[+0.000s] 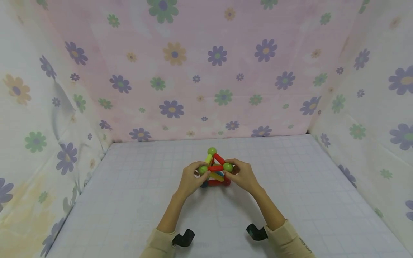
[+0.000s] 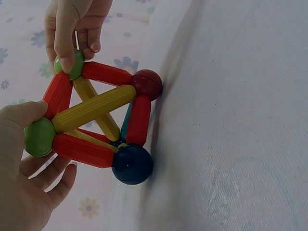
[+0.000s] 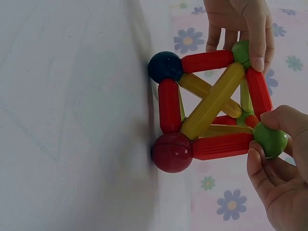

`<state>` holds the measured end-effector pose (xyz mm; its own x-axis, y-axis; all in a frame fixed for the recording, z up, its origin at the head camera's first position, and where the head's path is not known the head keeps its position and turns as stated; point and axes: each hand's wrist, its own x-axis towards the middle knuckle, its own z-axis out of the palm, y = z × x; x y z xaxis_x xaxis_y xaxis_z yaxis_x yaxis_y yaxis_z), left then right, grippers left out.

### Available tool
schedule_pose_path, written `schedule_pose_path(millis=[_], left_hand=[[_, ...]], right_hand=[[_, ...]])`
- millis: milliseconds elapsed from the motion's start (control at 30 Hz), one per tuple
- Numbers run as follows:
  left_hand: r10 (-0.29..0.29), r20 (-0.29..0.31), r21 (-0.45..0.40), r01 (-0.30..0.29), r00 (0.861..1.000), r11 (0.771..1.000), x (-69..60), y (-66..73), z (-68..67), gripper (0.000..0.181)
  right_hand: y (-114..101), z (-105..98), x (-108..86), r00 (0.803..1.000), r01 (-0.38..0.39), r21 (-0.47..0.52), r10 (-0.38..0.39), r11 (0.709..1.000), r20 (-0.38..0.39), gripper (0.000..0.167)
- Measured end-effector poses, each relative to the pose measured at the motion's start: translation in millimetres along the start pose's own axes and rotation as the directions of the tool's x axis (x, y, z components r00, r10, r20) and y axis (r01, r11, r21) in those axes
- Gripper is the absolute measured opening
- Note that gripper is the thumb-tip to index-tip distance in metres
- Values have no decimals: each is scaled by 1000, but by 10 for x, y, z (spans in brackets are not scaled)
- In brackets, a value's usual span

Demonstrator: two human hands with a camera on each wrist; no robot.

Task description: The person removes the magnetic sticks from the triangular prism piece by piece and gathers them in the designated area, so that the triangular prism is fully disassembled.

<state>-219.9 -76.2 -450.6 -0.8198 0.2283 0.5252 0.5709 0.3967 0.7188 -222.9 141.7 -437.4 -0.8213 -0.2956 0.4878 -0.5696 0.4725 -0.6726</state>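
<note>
Hands number two: left hand [image 1: 189,179] pinches one green ball [image 1: 203,170], right hand [image 1: 246,177] another green ball [image 1: 227,167], each grip narrow. One stick frame [image 1: 215,168] stands mid-tabletop [image 1: 129,200], one red ball [image 3: 172,153] and one dark blue ball [image 3: 165,66] low in front, broad room towards both side edges.

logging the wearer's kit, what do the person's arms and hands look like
The left hand and right hand are bare. The left sleeve and right sleeve are beige, the right bearing a small, unreadable dark marking. A black, bent device shows beside each sleeve.
</note>
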Motion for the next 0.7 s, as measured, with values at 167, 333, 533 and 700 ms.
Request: schedule_pose_path(millis=[167, 333, 533, 700], left_hand=[[-16, 39, 42, 14, 999, 999, -1, 33, -2, 22], [-51, 88, 62, 46, 995, 997, 3, 46, 25, 24], [-82, 99, 41, 79, 992, 996, -5, 61, 39, 25], [-114, 109, 53, 109, 988, 993, -5, 70, 28, 27]], right_hand=[[13, 12, 4, 1000, 1, 15, -1, 1000, 24, 31], [2, 13, 15, 997, 6, 54, -10, 999, 71, 31], [-3, 17, 31, 995, 2, 67, -8, 998, 95, 32], [3, 34, 25, 997, 6, 89, -12, 996, 74, 31]])
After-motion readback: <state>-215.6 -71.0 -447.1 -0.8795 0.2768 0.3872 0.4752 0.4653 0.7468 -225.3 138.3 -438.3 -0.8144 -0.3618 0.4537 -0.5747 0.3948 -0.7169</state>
